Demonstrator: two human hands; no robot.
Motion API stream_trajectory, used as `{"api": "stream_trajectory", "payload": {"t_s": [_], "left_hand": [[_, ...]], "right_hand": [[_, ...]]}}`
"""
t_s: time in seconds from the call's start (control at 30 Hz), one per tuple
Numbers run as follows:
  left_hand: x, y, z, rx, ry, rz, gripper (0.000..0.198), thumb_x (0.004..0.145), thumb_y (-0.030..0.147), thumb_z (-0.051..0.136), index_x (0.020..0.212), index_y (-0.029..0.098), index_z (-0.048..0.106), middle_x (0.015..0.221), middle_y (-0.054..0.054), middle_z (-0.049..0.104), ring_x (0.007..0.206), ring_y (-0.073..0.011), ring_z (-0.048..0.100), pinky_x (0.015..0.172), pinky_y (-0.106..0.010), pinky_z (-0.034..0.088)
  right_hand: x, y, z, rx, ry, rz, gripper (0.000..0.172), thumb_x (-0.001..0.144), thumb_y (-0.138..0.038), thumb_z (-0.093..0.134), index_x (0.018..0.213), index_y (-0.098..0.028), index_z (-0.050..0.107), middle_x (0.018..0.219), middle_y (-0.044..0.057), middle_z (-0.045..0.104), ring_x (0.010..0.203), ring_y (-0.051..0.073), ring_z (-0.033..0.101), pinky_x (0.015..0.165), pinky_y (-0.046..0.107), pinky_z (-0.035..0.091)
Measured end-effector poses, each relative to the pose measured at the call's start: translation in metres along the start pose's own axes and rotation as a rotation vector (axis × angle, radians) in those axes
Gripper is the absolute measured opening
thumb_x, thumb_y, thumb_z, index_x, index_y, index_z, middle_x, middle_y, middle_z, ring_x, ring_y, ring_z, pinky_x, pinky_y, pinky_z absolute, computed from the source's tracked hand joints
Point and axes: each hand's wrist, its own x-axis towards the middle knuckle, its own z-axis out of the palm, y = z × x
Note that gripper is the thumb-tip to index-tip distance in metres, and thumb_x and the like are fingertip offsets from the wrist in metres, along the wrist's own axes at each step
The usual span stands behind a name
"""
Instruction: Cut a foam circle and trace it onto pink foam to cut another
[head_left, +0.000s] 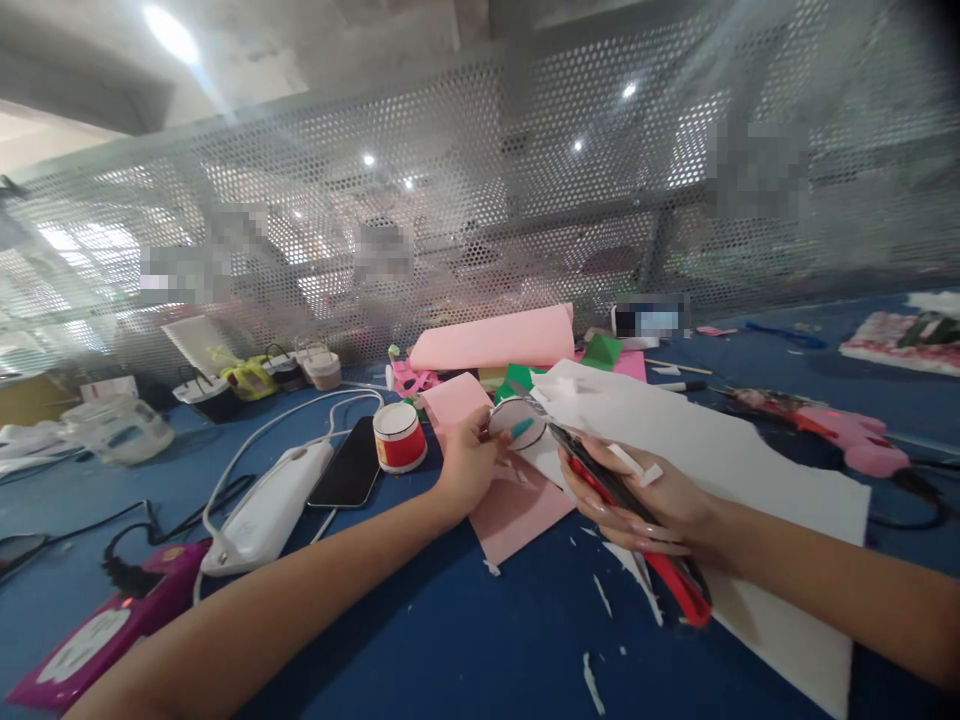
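Observation:
My left hand pinches a white round disc with a dark line along its edge; a teal fingernail lies across it. In my right hand is a pair of scissors with red and black handles. Their blades reach the disc's upper right edge. A small white strip lies over the fingers of my right hand. Under the hands are a pink sheet and a large white sheet. To the left of my left hand stands a red and white paper cup, upside down.
A phone, a white power strip and a purple glue gun lie on the left. A pink glue gun lies on the right. A pink roll rests before the perforated metal screen. White scraps litter the blue table.

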Motion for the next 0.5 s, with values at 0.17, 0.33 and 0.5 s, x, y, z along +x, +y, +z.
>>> {"api": "stream_trajectory", "payload": {"t_s": [0.17, 0.33, 0.5], "left_hand": [[-0.003, 0.004, 0.002, 0.045, -0.057, 0.082, 0.014, 0.066, 0.02, 0.067, 0.079, 0.016, 0.061, 0.077, -0.001, 0.065, 0.076, -0.0148, 0.06, 0.067, -0.025, 0.048], [-0.005, 0.007, 0.004, 0.035, -0.055, 0.071, 0.01, 0.067, 0.018, 0.064, 0.077, 0.017, 0.061, 0.074, -0.001, 0.065, 0.075, -0.0157, 0.06, 0.066, -0.026, 0.048], [-0.003, 0.005, 0.002, 0.034, -0.063, 0.069, 0.013, 0.067, 0.016, 0.063, 0.08, 0.015, 0.062, 0.079, -0.002, 0.066, 0.077, -0.0157, 0.06, 0.07, -0.027, 0.047]], "right_hand": [[0.001, -0.001, -0.002, 0.019, 0.0, 0.02, 0.049, 0.094, -0.052, 0.035, 0.064, -0.016, 0.05, 0.039, -0.007, 0.042, 0.021, 0.002, 0.022, 0.02, 0.013, 0.022], [0.002, 0.003, -0.01, -0.006, -0.02, 0.009, 0.051, 0.095, -0.054, 0.031, 0.066, -0.016, 0.05, 0.039, -0.008, 0.04, 0.021, 0.002, 0.022, 0.022, 0.012, 0.025], [0.002, 0.004, -0.009, 0.022, -0.026, -0.015, 0.051, 0.097, -0.051, 0.029, 0.066, -0.016, 0.05, 0.04, -0.008, 0.04, 0.021, 0.002, 0.02, 0.02, 0.012, 0.023]]}}
